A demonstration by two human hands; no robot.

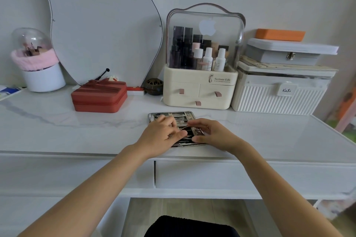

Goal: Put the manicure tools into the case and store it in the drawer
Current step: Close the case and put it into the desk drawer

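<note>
**Both hands at the open manicure case**

At the centre of the frame we see the manicure case [171, 116] lying open on the white marble-look desk [77, 127], its far half showing a row of metal tools strapped in place. The near half is mostly covered by the two hands. The left hand [160, 134] sits over the case's left side with its fingers curled; they seem to pinch a thin metal tool [185, 136] that lies across the dark lining, though the exact contact is hard to make out. The right hand [210, 133] rests on the case's right side, thumb and fingertips pressing down on the near half, fingers bent around its edge.

Just below the hands, in the desk's front face, the drawer [212, 177] is closed.

Behind the case, right of centre, stands a cream cosmetic organizer [200, 92] with a clear domed lid, bottles inside and three small drawers. To its right a white ribbed storage box [279, 100] carries a grey latched box [289, 54] and an orange pad [280, 34]. Left of centre sits a red zip case [99, 95], with a small dark round holder [154, 86] just to its right. A curvy-edged mirror [100, 21] leans on the wall in the upper left, and a domed brush holder [36, 59] with pink trim stands at the far left.
</note>
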